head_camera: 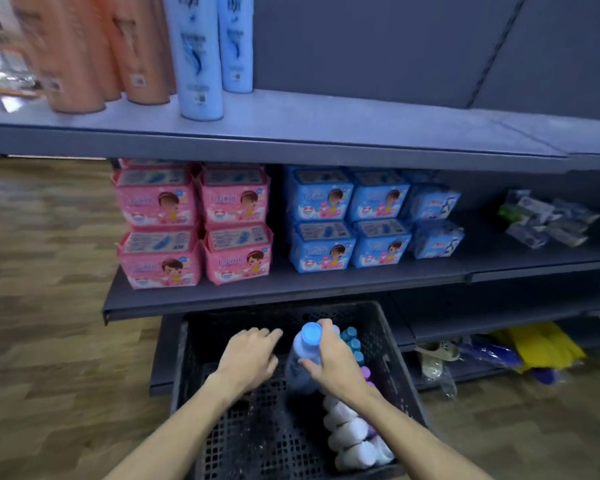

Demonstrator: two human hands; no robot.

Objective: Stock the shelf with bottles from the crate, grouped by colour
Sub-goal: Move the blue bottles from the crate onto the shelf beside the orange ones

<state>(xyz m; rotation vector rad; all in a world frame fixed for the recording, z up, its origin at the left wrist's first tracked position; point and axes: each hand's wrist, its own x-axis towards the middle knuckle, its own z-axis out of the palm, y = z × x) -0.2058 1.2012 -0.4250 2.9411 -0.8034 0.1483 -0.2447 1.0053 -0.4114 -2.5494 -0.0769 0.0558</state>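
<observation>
1. The right hand point(329, 362) is gripping a blue-capped bottle point(307, 355) near its neck, fingers curled round it, above the middle of the black crate point(187, 375). The bottle is standing nearly upright, with its cap pointing up toward the camera and its long axis running down into the crate.
2. The left hand point(248, 355) is hovering just left of that bottle over the crate's bare floor, with its fingers loosely spread and pinching nothing. It is the nearer hand to the crate's left wall.
3. The other bottles are lying along the crate's right wall: white caps point(350, 434) at the near end, purple caps point(366, 374) beyond them, and teal caps point(352, 341) at the far end.
4. The crate is sitting on the floor against the shelving, and the dark middle shelf's front edge point(222, 308) is jutting out above its far rim. By my judgement, a straight lift will be meeting that lip, so the bottle will need to come back toward the person first.
5. High above the crate, the top shelf point(361, 133) is carrying orange bottles point(84, 64) at the left and pale blue bottles point(201, 64) beside them. Bare shelf is stretching to the right of the blue ones, which looks like the fitting place.
</observation>
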